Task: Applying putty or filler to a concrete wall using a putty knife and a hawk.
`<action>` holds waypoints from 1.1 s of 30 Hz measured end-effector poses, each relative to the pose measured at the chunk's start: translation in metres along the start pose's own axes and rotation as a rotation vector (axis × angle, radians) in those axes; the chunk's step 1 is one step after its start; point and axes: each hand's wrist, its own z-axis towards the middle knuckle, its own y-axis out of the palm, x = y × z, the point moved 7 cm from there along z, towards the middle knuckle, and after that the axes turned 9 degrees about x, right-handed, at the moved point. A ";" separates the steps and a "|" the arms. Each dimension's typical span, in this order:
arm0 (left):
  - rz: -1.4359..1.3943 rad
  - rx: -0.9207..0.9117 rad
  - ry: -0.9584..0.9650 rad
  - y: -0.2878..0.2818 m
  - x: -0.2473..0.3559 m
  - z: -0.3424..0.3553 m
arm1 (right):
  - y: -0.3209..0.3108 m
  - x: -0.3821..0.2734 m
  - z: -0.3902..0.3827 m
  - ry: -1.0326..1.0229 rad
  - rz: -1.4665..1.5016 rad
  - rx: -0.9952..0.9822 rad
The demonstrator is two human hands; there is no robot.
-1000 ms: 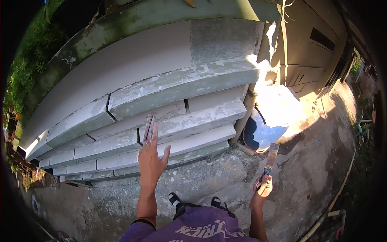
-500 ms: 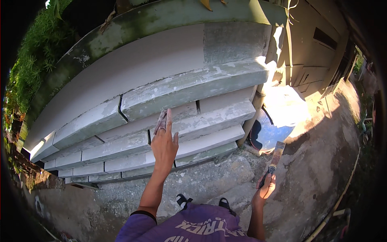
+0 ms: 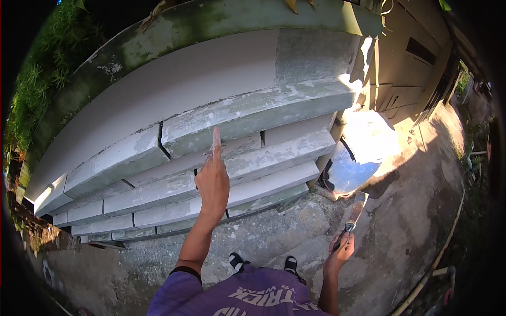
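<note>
The broad panel [image 3: 211, 79] looks mostly smooth and pale, while the dark grey patch [image 3: 313, 55] at its right end and the blotchy upper ledge [image 3: 253, 113] below seem unfinished. The left hand [image 3: 212, 181] points its index finger at that ledge — whether it touches or holds anything, I cannot tell. The right hand [image 3: 343, 246] grips a scraper [image 3: 355, 211] above the floor [image 3: 390, 247]; a blue container [image 3: 350, 171] beside the ledge's right end probably crowds access.
</note>
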 end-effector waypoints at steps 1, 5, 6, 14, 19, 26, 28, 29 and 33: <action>0.014 0.065 0.003 0.001 -0.004 0.002 | -0.002 -0.001 0.000 0.005 -0.009 0.001; -0.154 0.230 0.101 -0.022 0.012 -0.013 | -0.011 -0.005 0.009 -0.027 -0.018 -0.002; -0.189 0.203 0.079 -0.024 0.015 -0.018 | -0.014 -0.005 0.012 -0.028 -0.016 0.001; -0.135 0.204 0.042 -0.029 0.029 -0.018 | -0.028 -0.010 0.032 -0.076 -0.069 -0.048; -0.276 0.142 -0.045 -0.015 0.035 -0.065 | -0.036 -0.009 0.049 -0.024 -0.068 -0.070; -0.258 -0.249 -0.183 0.048 0.034 -0.188 | -0.038 0.017 0.075 0.097 -0.094 -0.167; -0.320 -0.257 -0.199 0.051 0.033 -0.222 | -0.025 0.019 0.080 0.118 -0.081 -0.241; -0.386 -0.270 -0.206 0.051 0.033 -0.238 | -0.018 0.020 0.080 0.137 -0.067 -0.301; -0.291 -0.249 -0.241 0.035 0.030 -0.278 | 0.008 0.031 0.085 0.188 -0.074 -0.422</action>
